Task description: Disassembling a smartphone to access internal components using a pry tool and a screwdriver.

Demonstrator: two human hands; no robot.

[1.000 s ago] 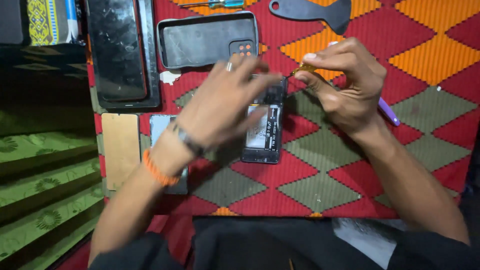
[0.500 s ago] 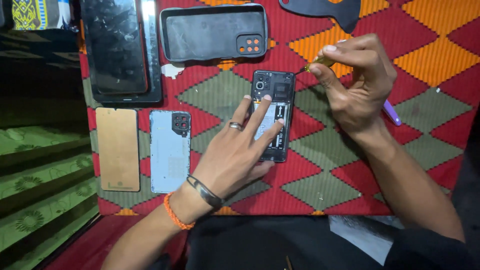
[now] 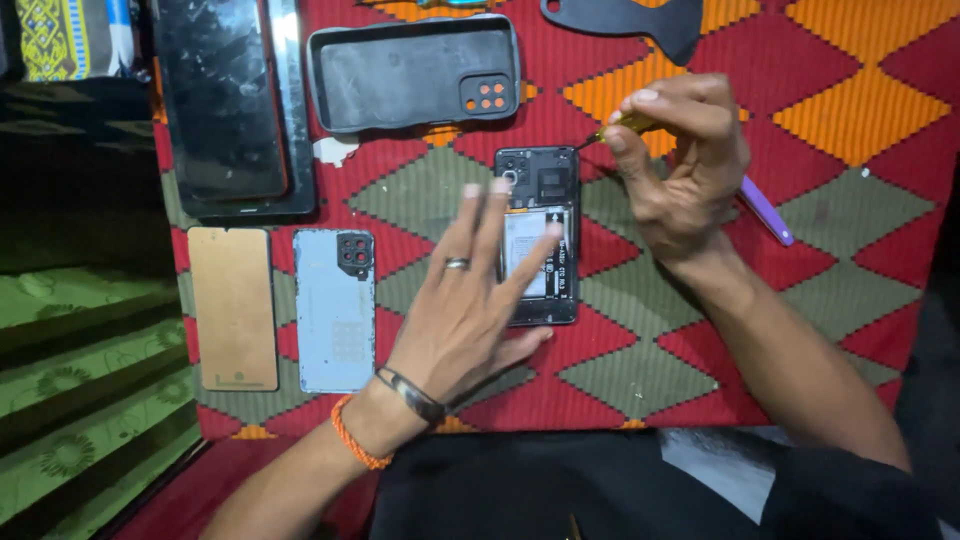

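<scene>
An opened phone point(image 3: 543, 190) with its back removed lies upright on a red patterned mat point(image 3: 640, 350), its boards and battery exposed. My left hand point(image 3: 470, 300) rests flat with fingers spread, its fingertips on the phone's lower half. My right hand point(image 3: 680, 165) pinches a small yellow-handled screwdriver point(image 3: 622, 126), its thin tip pointing at the phone's upper right corner.
A light blue back cover point(image 3: 335, 310) and a tan panel point(image 3: 232, 307) lie left of the phone. A dark phone case point(image 3: 410, 72) and a black screen assembly point(image 3: 225, 105) sit at the back. A purple pry tool point(image 3: 768, 212) lies right, a black pick point(image 3: 625, 20) at top.
My left hand slid down off the phone's top, uncovering its camera end, and now lies flat on the lower half. My right hand with the screwdriver stayed near the upper right corner.
</scene>
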